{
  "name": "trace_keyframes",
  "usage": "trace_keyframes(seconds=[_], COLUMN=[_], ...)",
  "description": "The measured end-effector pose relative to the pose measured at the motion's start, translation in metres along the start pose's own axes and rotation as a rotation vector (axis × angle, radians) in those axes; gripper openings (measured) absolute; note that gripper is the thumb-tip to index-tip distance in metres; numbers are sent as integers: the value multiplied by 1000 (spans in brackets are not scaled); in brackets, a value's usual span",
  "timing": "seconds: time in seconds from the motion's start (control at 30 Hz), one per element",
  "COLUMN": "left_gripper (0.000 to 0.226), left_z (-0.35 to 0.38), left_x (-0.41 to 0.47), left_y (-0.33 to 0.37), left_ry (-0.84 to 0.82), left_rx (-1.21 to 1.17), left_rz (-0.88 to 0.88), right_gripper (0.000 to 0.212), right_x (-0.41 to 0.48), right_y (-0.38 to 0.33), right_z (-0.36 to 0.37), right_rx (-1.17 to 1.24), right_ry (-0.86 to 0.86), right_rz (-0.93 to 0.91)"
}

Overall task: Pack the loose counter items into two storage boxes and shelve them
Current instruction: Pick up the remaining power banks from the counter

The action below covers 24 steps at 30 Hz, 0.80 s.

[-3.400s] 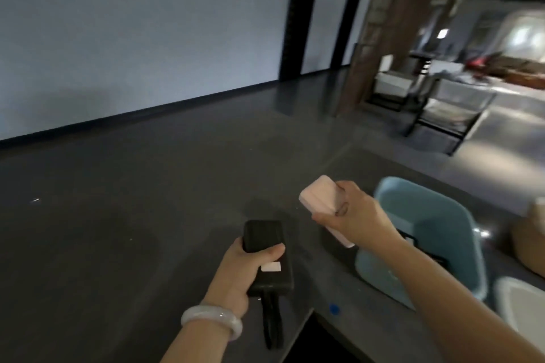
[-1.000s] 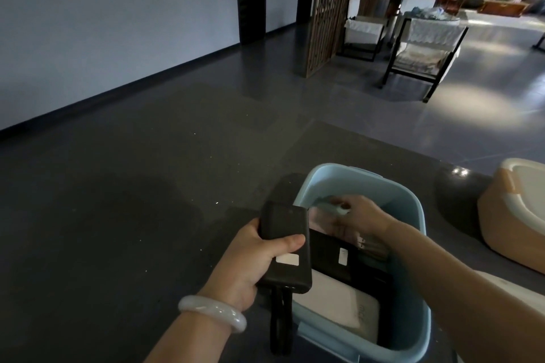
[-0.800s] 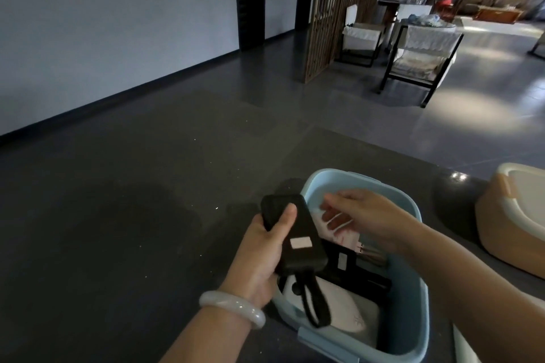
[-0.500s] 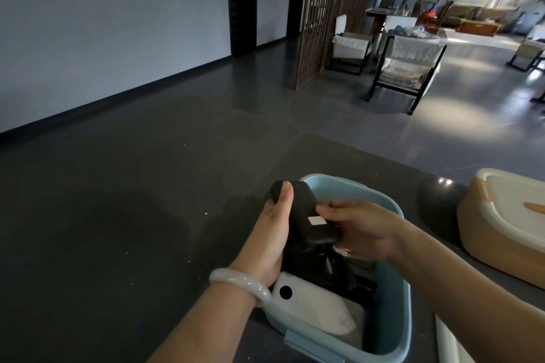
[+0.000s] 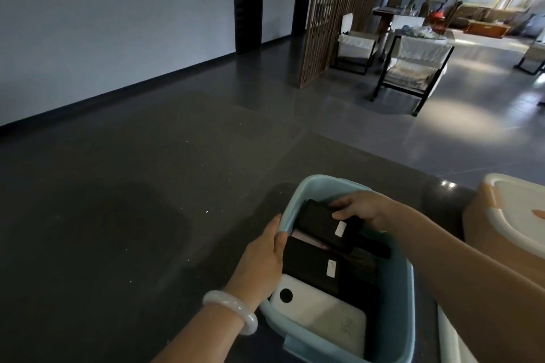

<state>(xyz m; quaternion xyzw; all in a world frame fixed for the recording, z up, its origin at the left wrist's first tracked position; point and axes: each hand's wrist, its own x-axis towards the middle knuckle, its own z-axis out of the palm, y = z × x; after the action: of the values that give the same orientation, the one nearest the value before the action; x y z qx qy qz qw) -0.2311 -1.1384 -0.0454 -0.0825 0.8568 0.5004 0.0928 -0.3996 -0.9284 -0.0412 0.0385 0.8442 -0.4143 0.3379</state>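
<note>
A light blue storage box stands on the dark counter in front of me. My right hand reaches into it and holds the far end of a black power bank with a white label and a strap, lying low inside. Beneath it lie a pink item, a second black device and a white power bank. My left hand, with a pale bangle on the wrist, grips the box's left rim, fingers inside, thumb along the edge.
An orange storage box with a cream lid stands to the right on the counter. A white lid lies at the bottom right. Beyond the counter's far edge are the grey floor, a wooden screen and chairs.
The black power bank passed from my left hand to my right and went down into the blue box. My left hand moved onto the box's left rim.
</note>
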Motion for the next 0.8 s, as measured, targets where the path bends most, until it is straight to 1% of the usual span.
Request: trace_keyframes(seconds=[0.07, 0.2, 0.33, 0.43, 0.5, 0.8], left_gripper=[49, 47, 46, 47, 48, 48], left_z=[-1, -1, 0, 1, 2, 4], left_x=[2, 5, 4, 6, 7, 8], left_y=[-1, -2, -3, -4, -5, -8], left_ry=[-6, -9, -9, 5, 7, 39], left_rx=[-21, -38, -59, -59, -57, -19], left_rz=[-11, -11, -5, -2, -2, 24], right_gripper=[28, 28, 28, 25, 26, 29], right_x=[4, 4, 12, 11, 8, 13], right_y=[4, 8, 19, 22, 22, 26], right_z=[5, 11, 19, 21, 20, 20], right_rx=[102, 203, 160, 99, 79, 19], right_ry=[-39, -34, -21, -61, -92, -100], right_rz=[-9, -58, -67, -85, -96, -111])
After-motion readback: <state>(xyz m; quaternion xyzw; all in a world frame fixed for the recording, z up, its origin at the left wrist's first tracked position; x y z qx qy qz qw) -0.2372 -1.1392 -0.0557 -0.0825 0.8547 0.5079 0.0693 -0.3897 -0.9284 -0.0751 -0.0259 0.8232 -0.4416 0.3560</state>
